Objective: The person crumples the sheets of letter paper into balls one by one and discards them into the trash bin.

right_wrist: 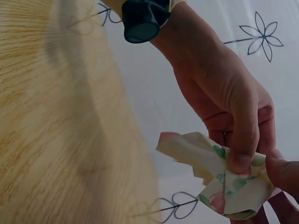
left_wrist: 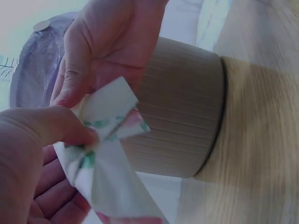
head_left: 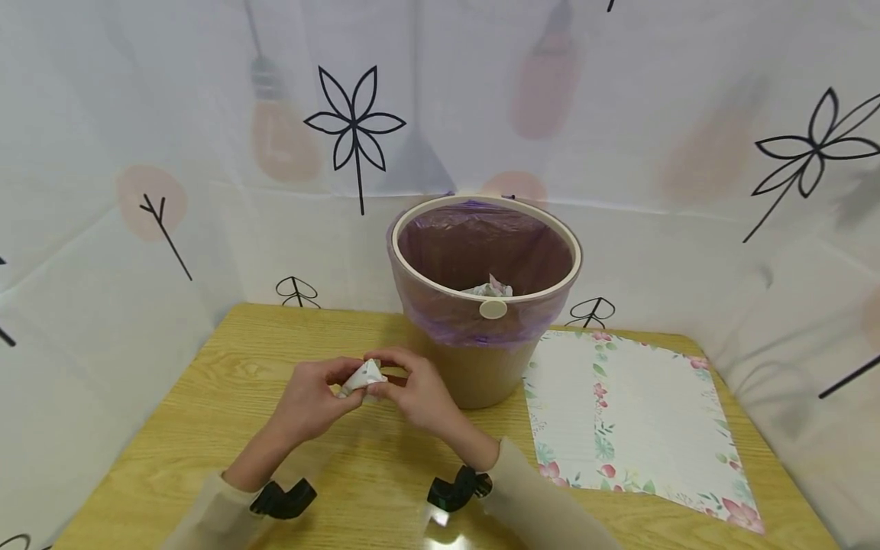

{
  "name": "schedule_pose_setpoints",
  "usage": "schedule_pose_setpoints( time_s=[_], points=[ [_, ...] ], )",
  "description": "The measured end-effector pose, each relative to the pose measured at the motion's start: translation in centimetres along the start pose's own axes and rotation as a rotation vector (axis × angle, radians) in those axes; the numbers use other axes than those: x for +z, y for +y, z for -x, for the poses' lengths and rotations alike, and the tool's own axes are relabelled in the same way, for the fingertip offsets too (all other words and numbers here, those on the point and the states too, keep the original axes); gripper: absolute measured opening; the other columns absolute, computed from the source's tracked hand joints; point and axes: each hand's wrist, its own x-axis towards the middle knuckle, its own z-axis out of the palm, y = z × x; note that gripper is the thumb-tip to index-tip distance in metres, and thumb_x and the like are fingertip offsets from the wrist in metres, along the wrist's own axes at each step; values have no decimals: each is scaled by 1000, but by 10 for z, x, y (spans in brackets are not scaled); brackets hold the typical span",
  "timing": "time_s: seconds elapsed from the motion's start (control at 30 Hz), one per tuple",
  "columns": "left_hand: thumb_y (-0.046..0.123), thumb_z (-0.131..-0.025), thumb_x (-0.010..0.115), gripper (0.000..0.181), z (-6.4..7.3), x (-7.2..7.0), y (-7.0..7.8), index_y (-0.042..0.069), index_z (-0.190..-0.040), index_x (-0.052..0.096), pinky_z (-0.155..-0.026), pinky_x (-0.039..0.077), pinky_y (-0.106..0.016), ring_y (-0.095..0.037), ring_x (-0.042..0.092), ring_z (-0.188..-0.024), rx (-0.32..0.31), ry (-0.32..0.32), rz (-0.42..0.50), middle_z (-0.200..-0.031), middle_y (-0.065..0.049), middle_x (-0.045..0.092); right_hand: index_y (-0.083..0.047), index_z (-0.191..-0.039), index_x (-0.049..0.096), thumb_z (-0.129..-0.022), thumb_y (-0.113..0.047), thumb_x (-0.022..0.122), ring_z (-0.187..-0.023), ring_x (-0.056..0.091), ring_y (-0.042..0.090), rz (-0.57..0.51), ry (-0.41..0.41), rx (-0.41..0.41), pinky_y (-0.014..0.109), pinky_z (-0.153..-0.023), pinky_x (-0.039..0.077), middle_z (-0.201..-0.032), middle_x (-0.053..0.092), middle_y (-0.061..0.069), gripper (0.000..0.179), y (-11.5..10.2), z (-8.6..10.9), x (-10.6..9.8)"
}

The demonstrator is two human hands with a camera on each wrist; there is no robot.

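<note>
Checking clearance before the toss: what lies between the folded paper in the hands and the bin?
Nothing; the head view shows only bare wooden table between the folded floral paper and the lined bin.

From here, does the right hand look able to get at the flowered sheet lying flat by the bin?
Probably yes: the flowered sheet lies uncovered on the table to the right hand's own side, but that hand is pinching the folded paper with the left hand.

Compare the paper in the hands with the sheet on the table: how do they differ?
The paper is folded small and pinched by both the left hand and right hand; the sheet lies flat, unfolded and untouched, right of the bin. Both show the same floral print.
</note>
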Motion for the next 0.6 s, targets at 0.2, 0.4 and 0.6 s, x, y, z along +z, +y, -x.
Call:
schedule_pose_setpoints(
  time_s=[0.2, 0.4, 0.6],
  points=[
    [9, -83, 82, 27, 3, -1, -9, 12, -108, 73, -77, 58, -40, -17, 69, -95, -29, 31, 137, -105, 1, 72, -2, -119, 68, -87, -4, 75, -103, 62, 23, -6, 122, 51, 31, -87, 54, -111, 68, 9, 32, 2, -1, -3],
    [13, -80, 85, 27, 5, -4, -9, 16, -106, 76, -62, 56, -28, -11, 65, -79, 28, 33, 134, -99, 5, 72, 1, -110, 69, -85, -1, 76, -88, 60, 19, -40, 220, 59, 26, -74, 50, -98, 68, 10, 25, 4, 1, -1],
    [11, -79, 85, 22, 3, -9, -1, 13, -99, 77, -53, 53, -24, -7, 62, -66, 40, 17, 77, -91, 5, 73, 12, -113, 62, -86, 8, 72, -80, 58, 14, -271, 200, 130, 23, -68, 51, -92, 63, 4, 28, 9, 2, -1]
  ],
)
